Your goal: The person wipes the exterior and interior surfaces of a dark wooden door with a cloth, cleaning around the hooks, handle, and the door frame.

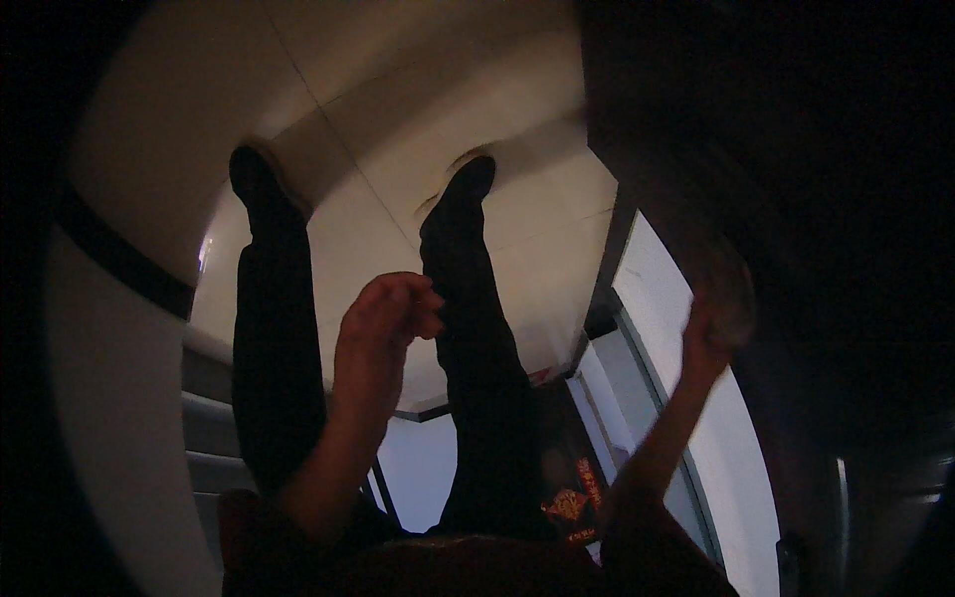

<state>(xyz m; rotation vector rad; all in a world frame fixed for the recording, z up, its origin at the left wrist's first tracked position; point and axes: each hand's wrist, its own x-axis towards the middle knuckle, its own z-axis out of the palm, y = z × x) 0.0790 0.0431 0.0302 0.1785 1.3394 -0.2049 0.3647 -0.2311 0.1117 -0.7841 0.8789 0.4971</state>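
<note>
My left hand (388,310) hangs in front of my dark trouser legs (470,289), its fingers loosely curled in. Nothing shows between those fingers. On the right, my right hand (708,326) is raised against a large dark panel (776,179), and motion blurs it. A dim brownish shape (734,284) lies right by its fingers. Whether that is a held thing or a reflection in the panel, I cannot make out. The right fingers are too smeared and dark to read.
My dark shoes (468,184) stand on a pale tiled floor (368,129). A dark skirting strip (124,254) edges the wall at left. Beside my right arm is a white wall (657,274). Behind my legs, a dark surface bears an orange pattern (569,502). The light is dim.
</note>
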